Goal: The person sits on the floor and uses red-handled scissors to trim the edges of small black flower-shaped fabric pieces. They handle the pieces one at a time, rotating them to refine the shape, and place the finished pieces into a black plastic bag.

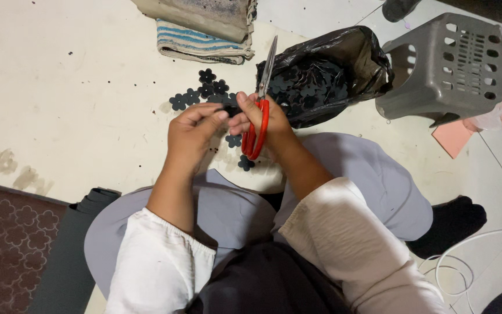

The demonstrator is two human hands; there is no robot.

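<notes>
The pale floor [59,87] carries everything here, and the black plastic bag [326,72] serves as landmark. To the right of the bag a grey plastic stool [445,67] lies tipped on its side; to the bag's left, further off, sits a folded striped cloth [201,43]. The bag gapes open and is stuffed with dark flower-shaped cutouts. More of these flower cutouts [201,93] lie scattered on the floor just left of the bag.

Just below the bag's mouth the right hand [265,119] grips red-handled scissors [257,125], its fingers threaded through the loops, and the blades point up past the bag's edge, nearly closed. The left hand [196,128] sits beside it, its fingers pressed together in a pinch on a small dark piece [232,109] between the two hands, touching the scissors' base.

The piece looks thin, light and flexible, like foam or felt sheet, so it would bend easily. A hold at its edge, clear of the blades, seems the sensible place.
</notes>
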